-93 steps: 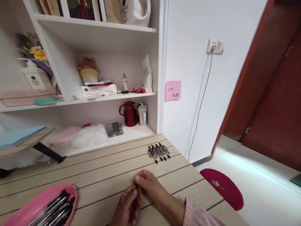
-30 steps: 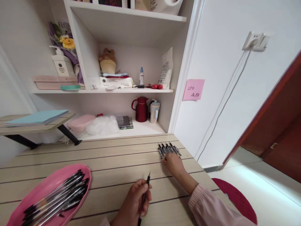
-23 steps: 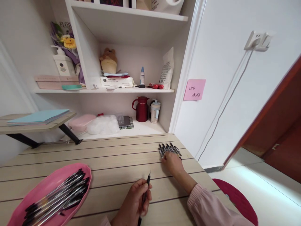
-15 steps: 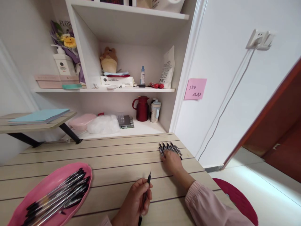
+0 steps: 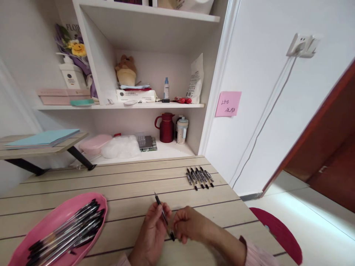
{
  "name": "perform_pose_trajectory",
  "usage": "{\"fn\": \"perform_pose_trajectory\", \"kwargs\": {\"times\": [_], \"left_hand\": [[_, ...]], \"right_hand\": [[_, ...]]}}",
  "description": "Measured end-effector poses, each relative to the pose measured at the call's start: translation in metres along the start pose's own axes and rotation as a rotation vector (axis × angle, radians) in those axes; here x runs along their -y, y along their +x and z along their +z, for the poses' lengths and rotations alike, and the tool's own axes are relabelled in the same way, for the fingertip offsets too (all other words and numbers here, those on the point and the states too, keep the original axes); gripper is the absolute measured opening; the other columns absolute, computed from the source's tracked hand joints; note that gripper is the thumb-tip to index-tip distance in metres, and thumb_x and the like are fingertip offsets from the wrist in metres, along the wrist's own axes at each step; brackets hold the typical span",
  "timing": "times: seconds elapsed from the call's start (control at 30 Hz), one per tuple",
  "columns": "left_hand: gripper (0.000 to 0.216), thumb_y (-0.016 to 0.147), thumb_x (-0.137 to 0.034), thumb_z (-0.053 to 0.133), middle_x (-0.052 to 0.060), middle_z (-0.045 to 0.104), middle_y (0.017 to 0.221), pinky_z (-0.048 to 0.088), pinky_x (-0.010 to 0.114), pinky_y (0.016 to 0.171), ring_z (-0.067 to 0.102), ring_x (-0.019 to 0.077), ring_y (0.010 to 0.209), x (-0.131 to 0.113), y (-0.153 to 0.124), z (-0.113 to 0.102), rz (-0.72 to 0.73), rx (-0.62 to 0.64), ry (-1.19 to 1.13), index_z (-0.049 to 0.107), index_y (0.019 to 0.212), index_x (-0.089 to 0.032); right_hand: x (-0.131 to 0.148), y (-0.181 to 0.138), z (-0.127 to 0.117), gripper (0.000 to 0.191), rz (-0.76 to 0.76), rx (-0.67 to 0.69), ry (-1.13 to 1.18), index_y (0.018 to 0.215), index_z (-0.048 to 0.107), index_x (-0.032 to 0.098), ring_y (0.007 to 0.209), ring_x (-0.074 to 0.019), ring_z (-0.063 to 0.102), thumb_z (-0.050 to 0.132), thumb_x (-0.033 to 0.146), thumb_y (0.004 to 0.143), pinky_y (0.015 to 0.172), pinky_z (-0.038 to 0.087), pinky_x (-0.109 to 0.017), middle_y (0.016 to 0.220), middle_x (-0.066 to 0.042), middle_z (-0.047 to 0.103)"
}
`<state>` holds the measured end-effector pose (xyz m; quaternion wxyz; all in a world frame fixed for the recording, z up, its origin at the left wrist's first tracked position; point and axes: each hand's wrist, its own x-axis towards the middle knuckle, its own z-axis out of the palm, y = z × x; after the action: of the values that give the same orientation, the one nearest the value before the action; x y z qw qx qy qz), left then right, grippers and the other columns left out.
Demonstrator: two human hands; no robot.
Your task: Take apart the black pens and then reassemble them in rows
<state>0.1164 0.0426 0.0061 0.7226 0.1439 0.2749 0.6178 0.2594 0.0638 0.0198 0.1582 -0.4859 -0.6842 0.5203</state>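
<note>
My left hand [image 5: 149,234] is closed around a black pen [image 5: 163,214], tilted with its thin bare tip pointing up and away from me. The pen's dark lower end shows between both hands. Close beside that end, on the right, is my right hand [image 5: 192,225], its fingers curled together. Whether it touches the pen or has something small in it is hidden. Farther back on the table lie several short black-and-clear pen pieces [image 5: 200,178] side by side in a slanted row. A pink oval tray [image 5: 69,200] at the left holds several clear pens with black caps [image 5: 69,229].
The wooden slatted table [image 5: 130,179] meets a white shelf unit [image 5: 177,149] at the back. On it stand a red jug [image 5: 166,127] and a pale cup [image 5: 182,130]. A small raised stand [image 5: 80,138] is at the left, a dark red round seat [image 5: 277,232] at the right.
My right hand has come back from the row of pen pieces to beside my left hand. The pen in my left hand has swung from leaning right to leaning left.
</note>
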Motion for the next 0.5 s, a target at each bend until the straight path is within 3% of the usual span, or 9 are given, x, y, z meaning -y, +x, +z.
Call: {"fn": "perform_pose_trajectory", "kwargs": {"times": [0.07,0.17,0.27,0.37,0.5], "left_hand": [[0.009,0.069,-0.009,0.066,0.002,0.064,0.078,0.051,0.021,0.071,0.062,0.0107,0.073,-0.003,0.003,-0.001,0.033,-0.048,-0.031,0.061,0.074,-0.015],[0.01,0.071,-0.006,0.063,0.003,0.066,0.079,0.052,0.021,0.073,0.064,0.0114,0.075,-0.005,0.006,-0.003,0.061,-0.098,-0.047,0.062,0.076,-0.015],[0.01,0.073,-0.006,0.061,0.004,0.068,0.082,0.053,0.023,0.077,0.065,0.0126,0.079,-0.006,0.009,-0.005,0.068,-0.118,-0.052,0.062,0.076,-0.015],[0.014,0.076,-0.011,0.058,0.007,0.068,0.095,0.05,0.029,0.085,0.064,0.0163,0.092,-0.006,0.011,-0.006,0.029,-0.108,-0.067,0.063,0.088,-0.016],[0.024,0.081,-0.016,0.052,0.011,0.064,0.108,0.044,0.033,0.093,0.059,0.0184,0.103,-0.005,0.012,-0.01,-0.047,-0.068,-0.057,0.061,0.103,-0.016]], "right_hand": [[-0.003,-0.004,0.016,0.012,-0.04,-0.039,0.129,0.063,0.058,0.017,0.043,-0.0072,0.044,0.046,0.015,0.061,0.043,0.03,-0.018,0.05,0.005,0.053],[-0.01,-0.004,0.032,0.004,-0.149,-0.299,0.101,0.056,0.054,0.017,0.047,-0.0067,0.042,0.054,0.013,0.056,0.045,0.028,-0.018,0.05,0.006,0.05],[-0.013,0.001,0.037,0.007,-0.199,-0.406,0.064,0.054,0.053,0.017,0.048,-0.007,0.041,0.051,0.01,0.056,0.045,0.027,-0.018,0.051,0.006,0.05],[-0.013,0.006,0.027,0.011,-0.207,-0.479,-0.05,0.055,0.055,0.016,0.049,-0.0085,0.045,0.048,0.01,0.06,0.046,0.028,-0.019,0.052,0.003,0.055],[-0.014,0.018,-0.012,0.017,-0.08,-0.65,-0.347,0.062,0.062,0.015,0.057,-0.0121,0.054,0.046,0.013,0.067,0.053,0.033,-0.021,0.061,-0.003,0.064]]}}
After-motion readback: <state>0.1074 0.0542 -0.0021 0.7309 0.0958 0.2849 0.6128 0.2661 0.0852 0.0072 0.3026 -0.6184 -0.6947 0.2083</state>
